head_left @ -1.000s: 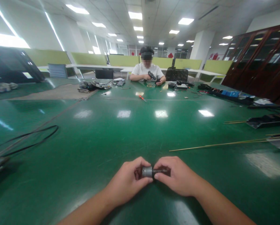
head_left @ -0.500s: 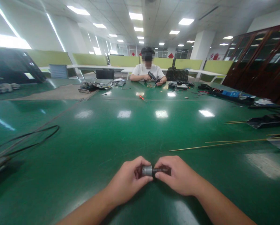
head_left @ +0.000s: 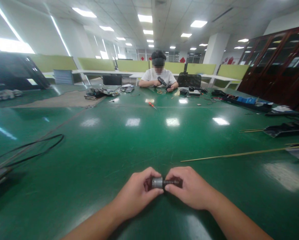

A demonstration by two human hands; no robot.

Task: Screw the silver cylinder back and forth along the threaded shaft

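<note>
Close to me, low in the middle of the view, my left hand (head_left: 141, 188) curls its thumb and fingers round a short silver metal cylinder (head_left: 157, 182). From its right end runs a narrower dark rod-like part (head_left: 172, 182), with what look like ridges along it. That dark part is pinched between the thumb and fingers of my right hand (head_left: 186, 186). Both pieces lie in one line, roughly level, just above the green table (head_left: 109, 146). Whether they are one piece or two joined ones, I cannot tell.
Thin yellowish rods (head_left: 229, 156) reach in from the right. A black cable loop (head_left: 46, 143) lies at left. An orange-handled screwdriver (head_left: 151, 105) rests further off. Across the table sits a person (head_left: 158, 75) holding a dark power tool. Parts and electronics (head_left: 96, 92) lie along the far side.
My hands and the metal cylinder stay almost exactly where they were. Across the table, the person's head has dipped slightly.
</note>
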